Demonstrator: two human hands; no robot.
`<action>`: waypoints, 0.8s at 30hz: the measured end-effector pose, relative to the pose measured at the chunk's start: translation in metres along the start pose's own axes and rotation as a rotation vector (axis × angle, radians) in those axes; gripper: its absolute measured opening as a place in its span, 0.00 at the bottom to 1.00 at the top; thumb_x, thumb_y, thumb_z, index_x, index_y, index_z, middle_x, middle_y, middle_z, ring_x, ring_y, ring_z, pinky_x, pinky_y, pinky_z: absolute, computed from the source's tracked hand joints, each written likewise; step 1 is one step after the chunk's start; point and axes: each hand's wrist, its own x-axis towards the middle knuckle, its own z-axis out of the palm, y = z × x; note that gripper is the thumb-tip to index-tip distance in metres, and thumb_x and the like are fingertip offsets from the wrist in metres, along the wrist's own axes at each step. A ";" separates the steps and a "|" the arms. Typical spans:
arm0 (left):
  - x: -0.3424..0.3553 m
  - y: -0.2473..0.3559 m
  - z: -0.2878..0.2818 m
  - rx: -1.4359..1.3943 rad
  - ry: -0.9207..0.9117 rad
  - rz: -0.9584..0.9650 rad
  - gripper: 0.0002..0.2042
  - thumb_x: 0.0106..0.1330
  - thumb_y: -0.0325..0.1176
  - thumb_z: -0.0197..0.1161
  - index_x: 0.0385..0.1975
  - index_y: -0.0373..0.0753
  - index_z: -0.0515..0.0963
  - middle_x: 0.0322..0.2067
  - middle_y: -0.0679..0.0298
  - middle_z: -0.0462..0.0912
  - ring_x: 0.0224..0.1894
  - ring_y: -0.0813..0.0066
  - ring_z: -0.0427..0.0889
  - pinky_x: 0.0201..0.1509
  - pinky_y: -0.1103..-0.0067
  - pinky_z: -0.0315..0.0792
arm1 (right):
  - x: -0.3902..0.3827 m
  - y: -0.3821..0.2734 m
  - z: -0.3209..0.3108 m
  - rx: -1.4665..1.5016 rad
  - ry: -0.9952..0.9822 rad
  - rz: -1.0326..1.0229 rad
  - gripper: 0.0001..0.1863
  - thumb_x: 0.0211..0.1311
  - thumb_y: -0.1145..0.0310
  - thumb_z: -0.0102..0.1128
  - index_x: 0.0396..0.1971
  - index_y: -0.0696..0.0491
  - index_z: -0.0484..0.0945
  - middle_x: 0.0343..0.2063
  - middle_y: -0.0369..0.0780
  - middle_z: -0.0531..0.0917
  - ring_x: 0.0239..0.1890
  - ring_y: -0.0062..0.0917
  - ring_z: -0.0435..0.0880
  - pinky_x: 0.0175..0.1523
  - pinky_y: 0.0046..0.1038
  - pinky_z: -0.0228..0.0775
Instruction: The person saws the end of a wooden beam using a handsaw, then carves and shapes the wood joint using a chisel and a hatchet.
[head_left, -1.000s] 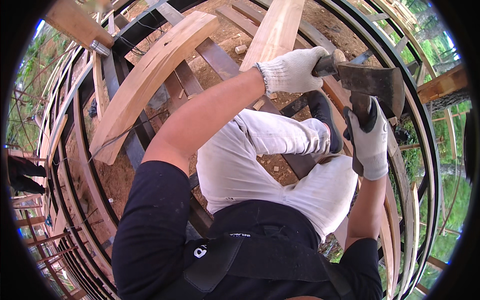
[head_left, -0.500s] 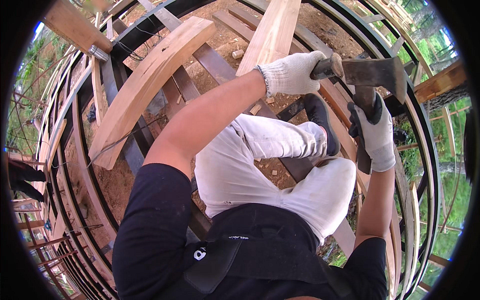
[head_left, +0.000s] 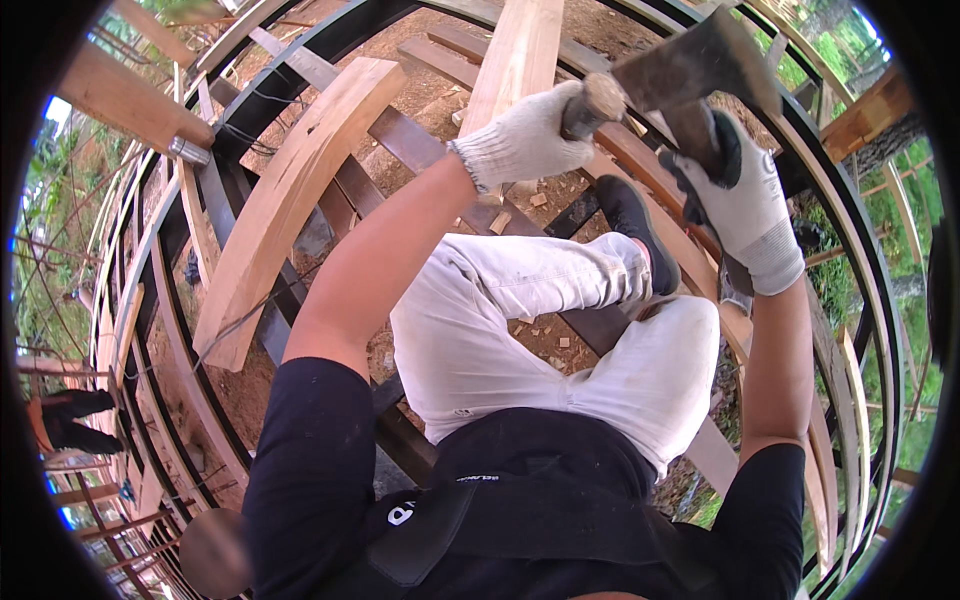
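My left hand (head_left: 535,140), in a white knit glove, is closed round a thick, round tool handle. Its battered pale wooden end (head_left: 604,97) sticks out at the thumb side; the rest is hidden in the fist. An axe (head_left: 700,62) with a dark, worn steel head is gripped by my right hand (head_left: 745,205), whose glove is white with dark fingers. That hand holds the shaft close below the head. The blunt back of the axe head overlaps the handle end in the picture; I cannot tell whether they touch.
A thick curved timber (head_left: 300,200) lies to the left, and a pale plank (head_left: 515,60) beyond my left hand. Dark metal beams (head_left: 405,135) cross over brown soil with wood chips. My bent legs (head_left: 560,350) sit below my hands. Other people show partly at the left.
Both hands have shifted left in the picture, and the axe head has swung upward and tilted. The whole view has shifted slightly. Each hand keeps its hold.
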 end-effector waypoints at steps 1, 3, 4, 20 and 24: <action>-0.001 -0.001 -0.001 0.002 -0.022 0.008 0.16 0.60 0.30 0.66 0.48 0.38 0.75 0.34 0.67 0.81 0.37 0.80 0.78 0.46 0.76 0.75 | 0.000 -0.010 -0.003 0.102 0.037 0.090 0.22 0.66 0.67 0.67 0.56 0.60 0.74 0.31 0.45 0.87 0.25 0.19 0.87 0.31 0.26 0.79; -0.006 -0.002 -0.003 -0.295 0.013 -0.028 0.20 0.60 0.33 0.69 0.50 0.38 0.73 0.33 0.62 0.81 0.37 0.73 0.79 0.48 0.74 0.76 | 0.004 -0.022 -0.009 0.508 0.090 0.146 0.20 0.67 0.66 0.68 0.52 0.61 0.75 0.31 0.42 0.87 0.25 0.18 0.86 0.30 0.26 0.79; -0.006 -0.008 -0.010 -0.200 -0.014 -0.023 0.18 0.61 0.33 0.69 0.49 0.37 0.74 0.34 0.67 0.81 0.38 0.78 0.78 0.47 0.75 0.76 | 0.006 -0.032 -0.002 0.610 0.142 0.126 0.16 0.70 0.70 0.63 0.53 0.61 0.75 0.33 0.42 0.87 0.26 0.18 0.84 0.30 0.24 0.78; -0.008 -0.007 -0.007 -0.296 0.168 -0.130 0.10 0.61 0.26 0.71 0.39 0.37 0.77 0.30 0.69 0.80 0.25 0.80 0.79 0.29 0.80 0.75 | -0.016 -0.003 -0.012 0.032 0.136 0.015 0.31 0.59 0.59 0.75 0.58 0.57 0.76 0.45 0.48 0.87 0.49 0.35 0.87 0.56 0.34 0.76; -0.001 -0.005 0.002 -0.246 0.146 -0.162 0.10 0.61 0.27 0.72 0.38 0.38 0.78 0.30 0.70 0.80 0.27 0.81 0.79 0.31 0.80 0.75 | -0.030 0.006 -0.009 0.008 0.182 0.061 0.30 0.59 0.60 0.75 0.58 0.58 0.76 0.47 0.49 0.86 0.50 0.37 0.87 0.57 0.34 0.76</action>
